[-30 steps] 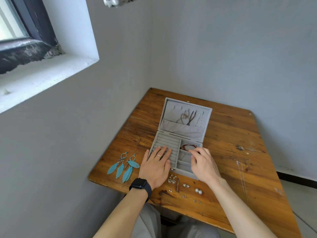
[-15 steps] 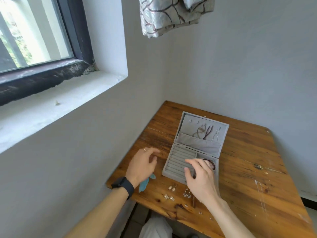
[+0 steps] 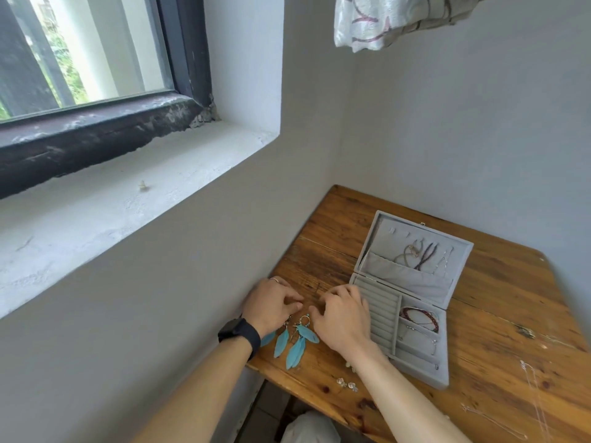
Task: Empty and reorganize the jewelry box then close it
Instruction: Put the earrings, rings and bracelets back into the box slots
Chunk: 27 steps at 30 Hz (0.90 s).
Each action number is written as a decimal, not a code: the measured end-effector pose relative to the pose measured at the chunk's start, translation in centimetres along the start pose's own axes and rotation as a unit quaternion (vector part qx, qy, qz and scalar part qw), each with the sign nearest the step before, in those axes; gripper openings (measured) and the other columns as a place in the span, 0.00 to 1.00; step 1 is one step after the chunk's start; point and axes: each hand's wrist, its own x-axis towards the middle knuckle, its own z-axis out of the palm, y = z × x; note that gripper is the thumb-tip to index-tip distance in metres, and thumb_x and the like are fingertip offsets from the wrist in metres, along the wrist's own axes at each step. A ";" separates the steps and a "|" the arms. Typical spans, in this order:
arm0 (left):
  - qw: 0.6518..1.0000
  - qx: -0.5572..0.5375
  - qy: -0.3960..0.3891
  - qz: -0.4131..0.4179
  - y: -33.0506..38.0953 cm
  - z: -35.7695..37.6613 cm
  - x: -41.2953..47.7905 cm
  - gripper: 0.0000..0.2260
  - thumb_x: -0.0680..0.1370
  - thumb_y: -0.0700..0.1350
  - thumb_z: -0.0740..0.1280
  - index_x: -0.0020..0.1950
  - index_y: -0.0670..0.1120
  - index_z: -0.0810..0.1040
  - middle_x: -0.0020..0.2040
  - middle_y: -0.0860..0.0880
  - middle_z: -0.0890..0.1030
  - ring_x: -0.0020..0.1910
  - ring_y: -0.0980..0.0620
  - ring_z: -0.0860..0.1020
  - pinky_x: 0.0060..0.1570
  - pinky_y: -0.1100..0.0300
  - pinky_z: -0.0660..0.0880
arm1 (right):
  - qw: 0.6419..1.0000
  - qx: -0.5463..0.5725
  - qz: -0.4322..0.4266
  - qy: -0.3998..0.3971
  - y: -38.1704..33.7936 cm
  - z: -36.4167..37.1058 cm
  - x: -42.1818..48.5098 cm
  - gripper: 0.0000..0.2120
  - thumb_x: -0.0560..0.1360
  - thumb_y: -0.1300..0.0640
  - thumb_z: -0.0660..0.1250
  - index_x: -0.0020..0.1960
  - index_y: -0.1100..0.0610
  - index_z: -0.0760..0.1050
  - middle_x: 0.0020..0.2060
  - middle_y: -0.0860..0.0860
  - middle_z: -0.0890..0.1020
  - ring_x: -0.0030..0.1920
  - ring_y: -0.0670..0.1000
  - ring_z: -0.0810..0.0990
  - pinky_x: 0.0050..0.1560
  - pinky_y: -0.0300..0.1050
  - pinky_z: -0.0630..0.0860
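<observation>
Jewelry box [image 3: 382, 302]: grey, lid raised. Head view: it stands on the surface [image 3: 499, 314] just right of the right grip [image 3: 343, 318]. Long axis runs left-right along the hinge; the opening faces the person and the lid leans toward the wall. Bracelets [image 3: 419, 316] lie inside.

Feather earrings [image 3: 295, 342] lie between the two grips. Left grip [image 3: 275, 303] and right grip: fingers curled near the hooks, hold not discernible.

Step, judged: emptying, with the earrings being laid out. Next move calls for a fine pinch on the bracelets.
</observation>
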 end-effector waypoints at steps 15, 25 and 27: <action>0.965 -0.257 0.036 -0.037 1.3 -2.3 -1.4 0.02 0.79 0.52 0.69 0.49 0.55 0.81 0.42 0.62 0.84 0.45 0.68 0.79 0.43 0.73 0.70 | 0.950 0.309 -0.021 0.042 0.2 -2.8 -2.2 0.06 0.81 0.51 0.64 0.47 0.41 0.71 0.41 0.40 0.80 0.43 0.36 0.77 0.40 0.30 0.71; 0.949 -0.290 0.064 0.107 9.6 -7.5 -3.0 0.03 0.78 0.49 0.71 0.49 0.53 0.84 0.42 0.58 0.85 0.45 0.61 0.82 0.47 0.68 0.77 | 0.931 0.334 -0.088 0.114 1.9 -11.6 -4.5 0.03 0.80 0.48 0.64 0.48 0.41 0.73 0.42 0.38 0.81 0.45 0.41 0.80 0.41 0.35 0.77; 0.948 -0.277 0.065 0.142 11.2 -8.3 -3.6 0.04 0.78 0.48 0.72 0.49 0.50 0.85 0.42 0.56 0.85 0.44 0.59 0.83 0.48 0.66 0.78 | 0.931 0.339 -0.090 0.104 2.4 -13.1 -5.3 0.02 0.79 0.47 0.65 0.48 0.41 0.75 0.43 0.36 0.82 0.46 0.39 0.80 0.42 0.31 0.76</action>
